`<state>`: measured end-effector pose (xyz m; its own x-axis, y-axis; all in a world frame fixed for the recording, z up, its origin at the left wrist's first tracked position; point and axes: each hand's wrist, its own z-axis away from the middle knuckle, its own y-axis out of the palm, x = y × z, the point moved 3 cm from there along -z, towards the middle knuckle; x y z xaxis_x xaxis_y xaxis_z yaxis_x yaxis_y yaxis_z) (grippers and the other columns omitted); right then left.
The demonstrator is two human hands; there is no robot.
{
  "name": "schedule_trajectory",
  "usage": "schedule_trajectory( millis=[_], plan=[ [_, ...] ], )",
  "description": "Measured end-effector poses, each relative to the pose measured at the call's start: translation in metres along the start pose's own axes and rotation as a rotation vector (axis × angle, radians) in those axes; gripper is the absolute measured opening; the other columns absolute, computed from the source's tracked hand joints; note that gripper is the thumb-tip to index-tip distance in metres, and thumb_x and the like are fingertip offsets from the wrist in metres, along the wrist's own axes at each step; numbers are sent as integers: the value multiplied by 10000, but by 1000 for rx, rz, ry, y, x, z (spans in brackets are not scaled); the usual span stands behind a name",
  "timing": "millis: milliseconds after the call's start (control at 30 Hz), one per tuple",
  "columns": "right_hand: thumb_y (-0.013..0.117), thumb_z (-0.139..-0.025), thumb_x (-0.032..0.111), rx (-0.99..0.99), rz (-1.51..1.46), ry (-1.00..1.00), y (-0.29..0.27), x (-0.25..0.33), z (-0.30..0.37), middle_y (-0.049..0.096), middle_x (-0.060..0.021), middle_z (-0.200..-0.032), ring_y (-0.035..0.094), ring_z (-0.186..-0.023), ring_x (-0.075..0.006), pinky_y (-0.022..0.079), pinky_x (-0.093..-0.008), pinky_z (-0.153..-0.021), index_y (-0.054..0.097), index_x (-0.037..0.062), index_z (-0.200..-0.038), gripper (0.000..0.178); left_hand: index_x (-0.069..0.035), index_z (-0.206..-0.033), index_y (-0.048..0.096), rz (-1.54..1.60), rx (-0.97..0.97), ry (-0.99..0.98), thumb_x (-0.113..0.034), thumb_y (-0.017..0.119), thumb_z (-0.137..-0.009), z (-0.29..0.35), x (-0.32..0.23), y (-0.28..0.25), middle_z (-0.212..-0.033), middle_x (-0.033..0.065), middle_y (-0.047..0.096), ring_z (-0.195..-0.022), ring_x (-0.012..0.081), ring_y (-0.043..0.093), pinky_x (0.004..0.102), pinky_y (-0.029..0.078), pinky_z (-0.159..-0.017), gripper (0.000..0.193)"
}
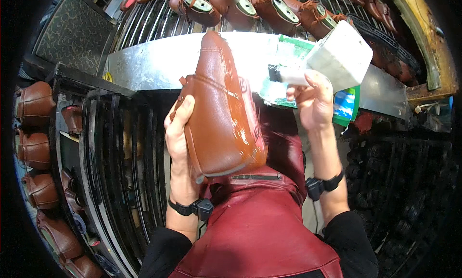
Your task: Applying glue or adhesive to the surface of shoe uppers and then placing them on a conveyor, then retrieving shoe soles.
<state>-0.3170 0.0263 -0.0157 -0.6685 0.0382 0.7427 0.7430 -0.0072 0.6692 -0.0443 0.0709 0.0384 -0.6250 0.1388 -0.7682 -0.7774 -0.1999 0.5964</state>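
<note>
Brown leather shoe upper (pixel 219 109) stands in the left hand (pixel 180 133), whose grip closes on its left edge; its long axis runs upright, toe pointing away toward the metal worktop (pixel 159 61). Right hand (pixel 313 102) pinches a brush (pixel 288 75) beside a white tub (pixel 339 54), contents hidden.

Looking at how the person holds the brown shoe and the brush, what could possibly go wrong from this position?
1. The left hand grips the brown shoe only along one edge; its wet, shiny surface might slip.
2. The brush in the right hand hangs above the red apron, so drips may land there.
</note>
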Motion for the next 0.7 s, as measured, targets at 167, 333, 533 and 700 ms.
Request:
schedule_trajectory(
  millis=[167,333,533,700],
  plan=[
    [635,-1052,238,-343,-209,-86,-1,-7,41,741,-138,-815,729,-661,-231,596,-353,-574,692,17,-1044,229,62,-1209,715,-406,-7,451,-67,719,-927,8,-34,5,-1055,89,759,-909,140,701,288,548,-864,310],
    [628,-1061,235,-459,-10,-241,-16,22,83,727,-143,-776,710,-617,-227,584,-351,-542,667,-13,-1000,258,49,-1194,729,-554,8,601,-59,682,-976,-17,-48,27,-1074,109,764,-907,165,724,301,581,-834,248],
    [639,-1059,243,-596,89,-366,-44,36,115,736,-130,-791,701,-601,-210,562,-331,-524,662,6,-997,245,68,-1178,731,-595,68,729,10,748,-916,-61,-68,19,-1057,103,765,-920,150,717,295,573,-859,269],
    [628,-1065,248,-659,121,-373,-64,32,122,738,-126,-823,692,-593,-205,546,-330,-515,653,26,-977,240,75,-1234,710,-726,222,673,49,776,-874,-80,-100,33,-1048,83,767,-907,114,711,259,577,-843,366]
  ],
)
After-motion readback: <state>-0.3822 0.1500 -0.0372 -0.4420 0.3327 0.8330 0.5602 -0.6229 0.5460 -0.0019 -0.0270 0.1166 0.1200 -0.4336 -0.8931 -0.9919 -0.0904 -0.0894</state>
